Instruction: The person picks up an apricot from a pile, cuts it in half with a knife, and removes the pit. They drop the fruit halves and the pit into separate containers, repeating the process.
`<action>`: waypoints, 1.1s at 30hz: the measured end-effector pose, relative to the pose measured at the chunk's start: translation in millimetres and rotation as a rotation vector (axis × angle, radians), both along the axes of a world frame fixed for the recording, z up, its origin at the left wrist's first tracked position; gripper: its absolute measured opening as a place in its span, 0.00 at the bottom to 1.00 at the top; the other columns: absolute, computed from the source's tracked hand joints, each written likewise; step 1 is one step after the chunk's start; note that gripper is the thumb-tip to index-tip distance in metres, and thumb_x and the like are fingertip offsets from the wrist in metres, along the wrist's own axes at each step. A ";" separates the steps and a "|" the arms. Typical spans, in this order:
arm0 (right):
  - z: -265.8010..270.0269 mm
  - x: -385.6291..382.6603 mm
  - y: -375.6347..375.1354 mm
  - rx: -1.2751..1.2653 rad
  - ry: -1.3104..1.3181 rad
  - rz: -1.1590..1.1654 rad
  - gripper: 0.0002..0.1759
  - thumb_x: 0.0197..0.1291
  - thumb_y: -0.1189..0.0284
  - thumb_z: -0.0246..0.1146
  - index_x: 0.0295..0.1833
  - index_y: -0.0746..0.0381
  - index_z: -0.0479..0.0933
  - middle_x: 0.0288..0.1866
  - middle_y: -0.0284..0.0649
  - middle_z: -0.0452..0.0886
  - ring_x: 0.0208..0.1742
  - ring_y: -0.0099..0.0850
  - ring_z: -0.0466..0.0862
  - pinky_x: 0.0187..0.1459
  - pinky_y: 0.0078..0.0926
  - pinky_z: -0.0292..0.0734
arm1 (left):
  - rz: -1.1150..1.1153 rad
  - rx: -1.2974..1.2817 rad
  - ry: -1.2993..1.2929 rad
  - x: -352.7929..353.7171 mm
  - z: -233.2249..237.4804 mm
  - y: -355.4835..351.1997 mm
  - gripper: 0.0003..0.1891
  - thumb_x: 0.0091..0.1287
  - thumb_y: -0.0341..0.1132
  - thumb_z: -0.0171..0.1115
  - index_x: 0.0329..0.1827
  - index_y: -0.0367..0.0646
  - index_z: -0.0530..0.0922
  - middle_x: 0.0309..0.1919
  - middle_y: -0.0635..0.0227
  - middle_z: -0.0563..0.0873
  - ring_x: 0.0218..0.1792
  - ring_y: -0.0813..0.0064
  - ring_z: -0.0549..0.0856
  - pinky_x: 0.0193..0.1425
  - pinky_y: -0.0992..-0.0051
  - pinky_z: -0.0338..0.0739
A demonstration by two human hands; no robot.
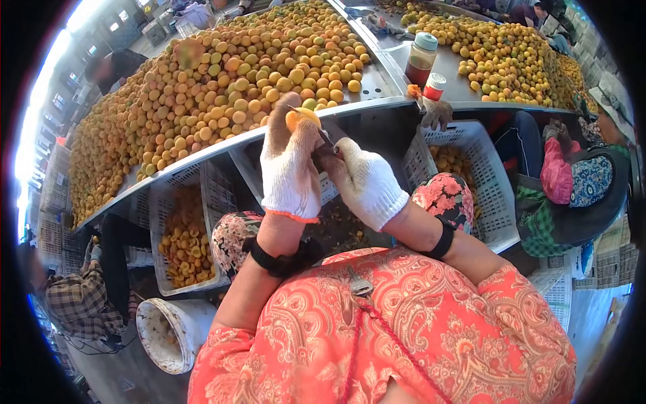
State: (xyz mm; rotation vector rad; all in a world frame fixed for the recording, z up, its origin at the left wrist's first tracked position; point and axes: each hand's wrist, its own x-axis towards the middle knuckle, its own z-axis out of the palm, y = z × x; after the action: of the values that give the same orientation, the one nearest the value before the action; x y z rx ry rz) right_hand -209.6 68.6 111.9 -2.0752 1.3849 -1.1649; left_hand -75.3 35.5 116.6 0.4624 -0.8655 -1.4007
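My left hand (292,158), in a white glove with soiled fingertips, is closed round an orange-yellow apricot (304,116) in front of the table edge. My right hand (360,175), gloved too, grips a small dark tool (326,137) whose tip reaches toward the fruit. Both hands are close together above my lap. A large heap of apricots (229,87) covers the metal table (387,57) beyond them.
A grey crate (494,182) with fruit is at the right, another crate (159,259) with halved fruit at the left. A white bucket (192,323) stands lower left. A jar (421,59) and red bottle (435,86) are on the table. People sit at both sides.
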 end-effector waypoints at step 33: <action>27.1 -12.8 -15.8 0.127 -0.482 -0.175 0.18 0.68 0.58 0.64 0.41 0.64 0.76 0.28 0.45 0.79 0.30 0.32 0.81 0.36 0.34 0.76 | 0.147 -0.008 -0.574 -31.3 -8.9 24.8 0.11 0.79 0.40 0.52 0.41 0.43 0.76 0.22 0.79 0.72 0.22 0.89 0.69 0.25 0.82 0.62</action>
State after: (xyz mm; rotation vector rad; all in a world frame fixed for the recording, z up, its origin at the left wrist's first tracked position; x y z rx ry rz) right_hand -222.4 52.8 139.0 -1.4761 1.3722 -1.4829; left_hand -106.6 60.3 107.8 0.9297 -1.2666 -1.1395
